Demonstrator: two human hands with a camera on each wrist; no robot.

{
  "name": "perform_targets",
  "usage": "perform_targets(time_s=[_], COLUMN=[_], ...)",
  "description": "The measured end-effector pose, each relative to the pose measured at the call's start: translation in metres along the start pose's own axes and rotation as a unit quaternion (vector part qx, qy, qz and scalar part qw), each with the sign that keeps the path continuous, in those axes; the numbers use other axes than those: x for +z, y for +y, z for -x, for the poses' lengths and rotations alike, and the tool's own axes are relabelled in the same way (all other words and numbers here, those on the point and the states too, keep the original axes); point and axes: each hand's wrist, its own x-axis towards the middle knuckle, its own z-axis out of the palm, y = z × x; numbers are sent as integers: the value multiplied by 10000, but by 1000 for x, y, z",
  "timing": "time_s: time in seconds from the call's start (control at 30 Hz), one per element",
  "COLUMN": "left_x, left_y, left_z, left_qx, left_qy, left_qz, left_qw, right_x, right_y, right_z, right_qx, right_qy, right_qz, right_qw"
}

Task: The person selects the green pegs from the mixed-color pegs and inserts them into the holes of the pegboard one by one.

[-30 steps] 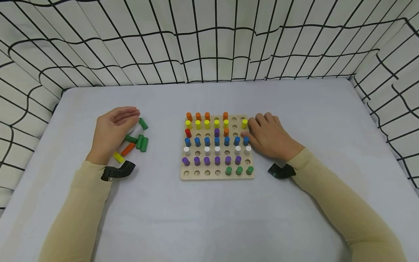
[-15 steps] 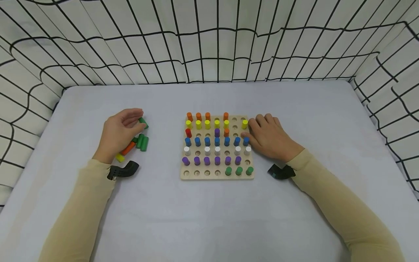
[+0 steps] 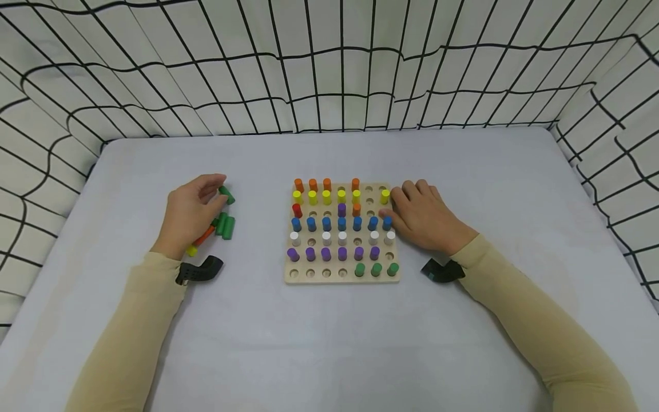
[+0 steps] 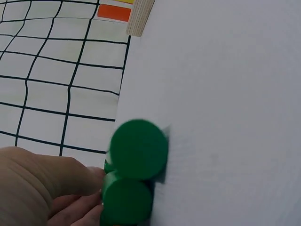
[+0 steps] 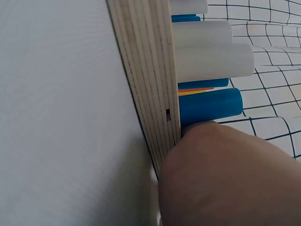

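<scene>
My left hand reaches over a small pile of wooden pegs left of the pegboard. Its thumb and fingertips stand apart around one green peg, which lies tilted on the cloth. Two more green pegs lie side by side just below it. Partly under the hand are an orange peg and a yellow peg. In the left wrist view, round green peg ends hide the fingertips. My right hand rests at the board's right edge, thumb beside a blue peg.
The board carries rows of orange, yellow, blue, white, purple and green pegs, with several bare holes among them. White cloth covers the table. A black wire grid rises along the back and sides.
My left hand has moved a little to the right, its thumb and fingers coming up to the green peg. The right hand has stayed at the board's edge.
</scene>
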Motion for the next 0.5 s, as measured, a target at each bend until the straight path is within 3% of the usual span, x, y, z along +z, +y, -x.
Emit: perform_targets(time_s=[0.5], left_x=[5], left_y=[6], left_z=[0], left_qx=[114], left_qy=[-102], left_qz=[-367], left_qw=[9992], right_x=[0], right_y=[-2], right_z=[0], right_qx=[-9], right_qy=[-13], right_qz=[0], right_qw=[10000])
